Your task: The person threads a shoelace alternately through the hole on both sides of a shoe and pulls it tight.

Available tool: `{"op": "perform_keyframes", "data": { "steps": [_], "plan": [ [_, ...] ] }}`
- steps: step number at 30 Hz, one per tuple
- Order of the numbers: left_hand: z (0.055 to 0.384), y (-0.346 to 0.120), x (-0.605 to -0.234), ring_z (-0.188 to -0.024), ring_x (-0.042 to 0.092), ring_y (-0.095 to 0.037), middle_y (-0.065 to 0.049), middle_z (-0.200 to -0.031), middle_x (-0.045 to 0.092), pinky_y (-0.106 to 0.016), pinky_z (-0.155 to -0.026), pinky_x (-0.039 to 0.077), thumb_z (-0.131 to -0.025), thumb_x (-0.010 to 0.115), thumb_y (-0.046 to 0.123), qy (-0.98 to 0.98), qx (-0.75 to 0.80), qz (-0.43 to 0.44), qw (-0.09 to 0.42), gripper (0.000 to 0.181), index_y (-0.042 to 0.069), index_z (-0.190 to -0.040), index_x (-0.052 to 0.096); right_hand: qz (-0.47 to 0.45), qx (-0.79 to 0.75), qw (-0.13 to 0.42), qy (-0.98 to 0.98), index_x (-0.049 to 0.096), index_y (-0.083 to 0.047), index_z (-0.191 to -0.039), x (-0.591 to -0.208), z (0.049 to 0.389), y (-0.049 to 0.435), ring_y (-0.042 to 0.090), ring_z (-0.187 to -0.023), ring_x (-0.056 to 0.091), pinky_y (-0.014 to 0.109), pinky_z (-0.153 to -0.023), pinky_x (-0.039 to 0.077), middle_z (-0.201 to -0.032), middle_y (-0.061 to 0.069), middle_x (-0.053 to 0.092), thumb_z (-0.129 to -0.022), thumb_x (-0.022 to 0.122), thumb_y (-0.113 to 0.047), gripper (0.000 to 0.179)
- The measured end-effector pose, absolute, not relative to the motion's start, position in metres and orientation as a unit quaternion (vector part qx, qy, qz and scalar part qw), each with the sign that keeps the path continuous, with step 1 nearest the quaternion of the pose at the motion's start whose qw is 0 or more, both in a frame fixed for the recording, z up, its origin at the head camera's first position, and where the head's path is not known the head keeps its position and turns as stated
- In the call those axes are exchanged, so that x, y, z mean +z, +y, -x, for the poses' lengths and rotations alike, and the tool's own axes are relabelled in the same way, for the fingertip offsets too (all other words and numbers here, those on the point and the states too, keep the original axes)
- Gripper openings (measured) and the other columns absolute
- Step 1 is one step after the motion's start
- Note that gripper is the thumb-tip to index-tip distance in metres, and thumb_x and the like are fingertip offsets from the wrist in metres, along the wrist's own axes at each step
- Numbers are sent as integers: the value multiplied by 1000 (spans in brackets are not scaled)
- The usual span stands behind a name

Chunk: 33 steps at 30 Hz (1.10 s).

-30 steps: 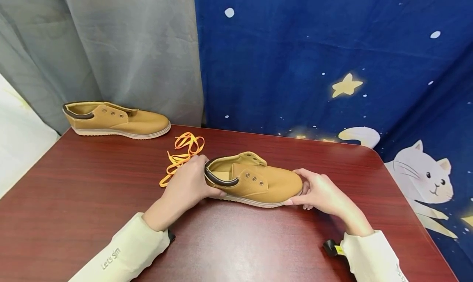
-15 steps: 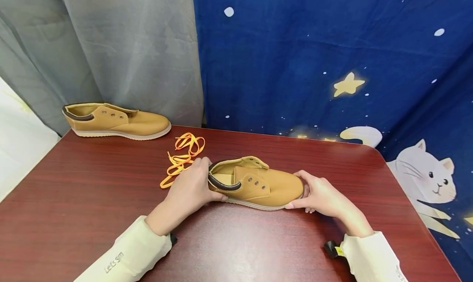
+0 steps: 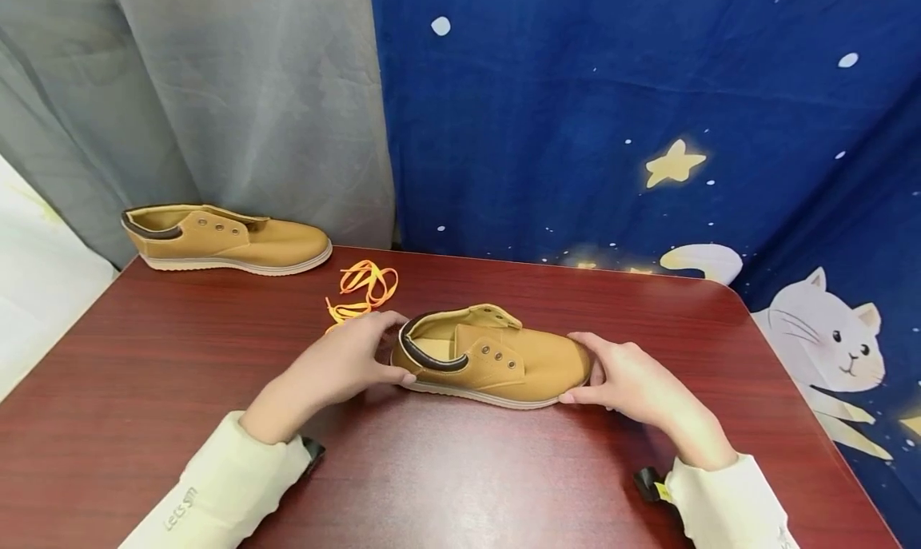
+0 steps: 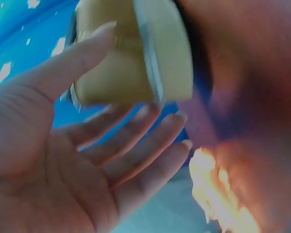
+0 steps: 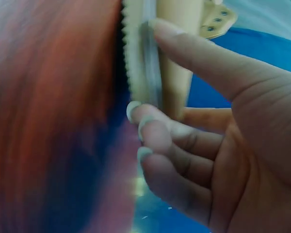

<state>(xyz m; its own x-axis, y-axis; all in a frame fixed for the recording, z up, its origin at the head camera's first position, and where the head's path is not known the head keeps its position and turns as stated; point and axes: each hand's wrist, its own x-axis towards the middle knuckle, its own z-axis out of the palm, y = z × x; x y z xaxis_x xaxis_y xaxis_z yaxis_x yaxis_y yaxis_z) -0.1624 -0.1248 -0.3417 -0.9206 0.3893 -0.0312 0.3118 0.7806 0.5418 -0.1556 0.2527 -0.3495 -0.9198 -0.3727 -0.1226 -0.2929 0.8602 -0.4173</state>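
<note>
Probably light, stiff-soled and softer above, the tan, leather-look, low-cut shoe [image 3: 540, 361] on the glossy red-brown table [image 3: 468, 477] is best taken at both ends, with the left hand [image 3: 344, 363] spread loosely at its heel [image 3: 404, 364] and the right hand [image 3: 633, 379] pinching its toe [image 3: 572, 359].

I see two tan low-cut shoes [image 3: 554, 363], dark-collared and pale-soled; flat orange laces [image 3: 368, 279]; a reddish-brown wood-grain surface [image 3: 468, 473]; a plain grey curtain [image 3: 252, 93]; a blue curtain [image 3: 518, 93] patterned with yellow stars [image 3: 675, 164] and a whitish cat [image 3: 823, 337].
</note>
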Motion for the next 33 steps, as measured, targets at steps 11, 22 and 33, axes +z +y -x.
{"op": "perform_keyframes", "data": {
  "steps": [11, 22, 33],
  "plan": [
    [190, -179, -330, -76, 59, -22, -5, -83, 67, -37, -67, 45, -102, 56, 33, 970, 228, -45, 71, 32, 6, -111, 70, 213, -252, 7, 944, 69, -17, -120, -315, 146, 222, 1, -74, 60, 23, -70, 53, -84, -14, 65, -87, 80, -34, 39],
    [218, -183, -341, -88, 61, -38, -29, -102, 63, -51, -76, 52, -102, 53, 42, 975, 163, 57, 138, 48, -4, -96, 65, 249, -238, 59, 937, 71, -13, -117, -306, 153, 187, 3, -84, 64, 27, -75, 55, -91, -10, 71, -91, 74, -38, 37],
    [226, -184, -347, -85, 59, -30, -17, -97, 64, -45, -71, 48, -95, 65, 41, 968, 165, 86, 166, 37, 4, -94, 67, 282, -228, 79, 929, 68, -19, -96, -323, 157, 180, 1, -71, 58, 21, -67, 49, -79, -13, 64, -88, 77, -35, 20]
  ]
}}
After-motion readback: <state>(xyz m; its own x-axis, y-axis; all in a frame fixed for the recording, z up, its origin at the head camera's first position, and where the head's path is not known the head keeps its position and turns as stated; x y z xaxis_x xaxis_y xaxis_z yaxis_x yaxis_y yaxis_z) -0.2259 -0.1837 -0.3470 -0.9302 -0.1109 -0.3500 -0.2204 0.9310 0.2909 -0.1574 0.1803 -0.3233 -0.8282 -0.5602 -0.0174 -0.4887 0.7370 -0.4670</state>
